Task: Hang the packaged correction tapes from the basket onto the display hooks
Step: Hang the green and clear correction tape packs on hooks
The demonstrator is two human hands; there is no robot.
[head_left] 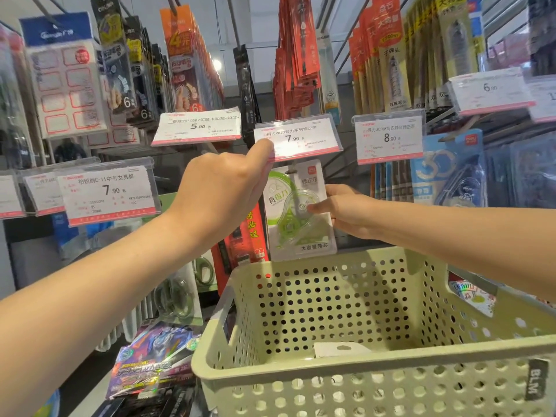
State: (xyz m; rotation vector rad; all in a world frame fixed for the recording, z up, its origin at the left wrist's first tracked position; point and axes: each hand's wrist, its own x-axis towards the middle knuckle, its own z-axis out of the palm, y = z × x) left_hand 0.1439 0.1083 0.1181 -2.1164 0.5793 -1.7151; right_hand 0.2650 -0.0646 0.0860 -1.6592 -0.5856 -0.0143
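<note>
My left hand [221, 191] is raised to the 7.90 price tag [296, 138], thumb and fingers pinching its lower left corner and tipping it up. Just beneath the tag hangs a packaged correction tape [299, 210], a green dispenser in a clear blister on a white card, its top at the display hook [291, 170] behind the tag. My right hand [350, 212] grips the package by its right edge, fingertips [313, 208] pressed on the front of the blister. Whether the card's hole is over the hook I cannot tell. Below both arms sits the pale green perforated basket [376, 377]; on its floor lies another package [341, 350], only its white hang-tab end visible. An 8.00 price tag [388, 139] stands just to the right.
</note>
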